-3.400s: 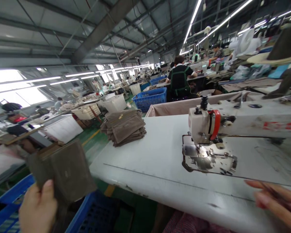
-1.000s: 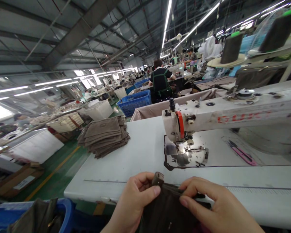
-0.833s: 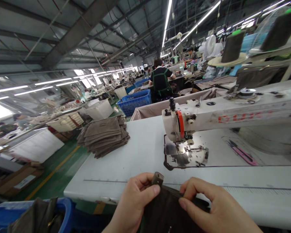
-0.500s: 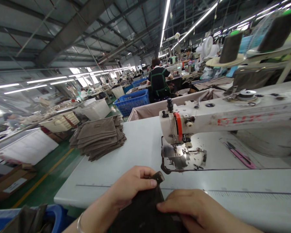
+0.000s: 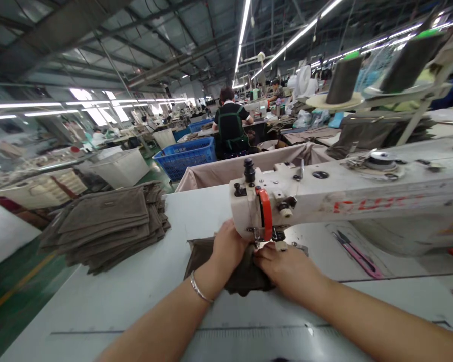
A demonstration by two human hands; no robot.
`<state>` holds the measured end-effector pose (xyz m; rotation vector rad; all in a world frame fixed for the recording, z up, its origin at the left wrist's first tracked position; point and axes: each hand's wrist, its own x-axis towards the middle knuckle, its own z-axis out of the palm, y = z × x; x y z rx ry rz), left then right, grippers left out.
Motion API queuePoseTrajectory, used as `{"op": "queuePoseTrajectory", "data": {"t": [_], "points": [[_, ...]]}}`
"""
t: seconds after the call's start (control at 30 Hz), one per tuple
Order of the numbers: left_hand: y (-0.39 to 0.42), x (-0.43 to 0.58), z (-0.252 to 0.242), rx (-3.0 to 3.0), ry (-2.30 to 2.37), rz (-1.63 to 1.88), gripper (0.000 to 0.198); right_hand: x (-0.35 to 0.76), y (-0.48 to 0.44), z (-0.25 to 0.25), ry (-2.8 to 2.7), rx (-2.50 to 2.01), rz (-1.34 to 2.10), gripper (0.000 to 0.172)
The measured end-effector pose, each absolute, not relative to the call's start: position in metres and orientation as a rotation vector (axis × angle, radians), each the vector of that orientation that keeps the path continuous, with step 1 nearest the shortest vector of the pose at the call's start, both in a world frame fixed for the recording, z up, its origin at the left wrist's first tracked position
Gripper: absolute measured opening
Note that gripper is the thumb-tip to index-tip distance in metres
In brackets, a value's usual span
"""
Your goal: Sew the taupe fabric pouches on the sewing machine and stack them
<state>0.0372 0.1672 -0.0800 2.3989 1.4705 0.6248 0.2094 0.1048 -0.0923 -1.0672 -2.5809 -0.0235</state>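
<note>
A dark brown fabric piece lies on the machine bed, partly under the head of the white sewing machine. My left hand, with a silver bangle at the wrist, grips the cloth left of the needle; the machine head hides its fingertips. Close to the needle, my right hand pinches the same cloth from the right, fingers bent together. Both hands cover the spot where the cloth meets the presser foot.
A stack of brown fabric pieces sits on the table's left. Pink-handled thread snips lie right of the needle area. Behind the table are a pink cloth-lined bin, a blue crate and a seated person. Thread cones stand upper right.
Both hands have moved forward from the table's front edge to the needle, bringing the fabric piece with them. It now lies flat under the machine head. The view has shifted slightly.
</note>
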Motion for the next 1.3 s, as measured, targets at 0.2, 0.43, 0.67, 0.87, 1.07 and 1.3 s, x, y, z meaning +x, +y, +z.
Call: {"op": "queuePoseTrajectory", "data": {"t": [0.2,0.43,0.67,0.87,1.07,1.3], "points": [[0.119,0.023,-0.089,2.492,1.359,0.542,0.015,0.221,0.087,-0.108,-2.512,-0.958,0.025,0.029],[0.114,0.014,-0.092,2.668,1.077,0.497,0.034,0.217,0.088,-0.105,-2.455,-0.959,0.038,0.029],[0.125,0.015,-0.088,2.691,1.011,0.533,0.029,0.219,0.092,-0.103,-2.44,-1.031,0.058,0.026],[0.115,0.021,-0.089,2.719,1.034,0.592,0.027,0.224,0.092,-0.105,-2.452,-0.979,0.077,0.026],[0.114,0.021,-0.087,2.678,1.051,0.602,0.025,0.221,0.095,-0.097,-2.444,-0.94,0.289,0.026],[0.115,0.02,-0.088,2.625,1.058,0.637,0.025,0.22,0.089,-0.098,-2.375,-0.971,0.253,0.026]]}}
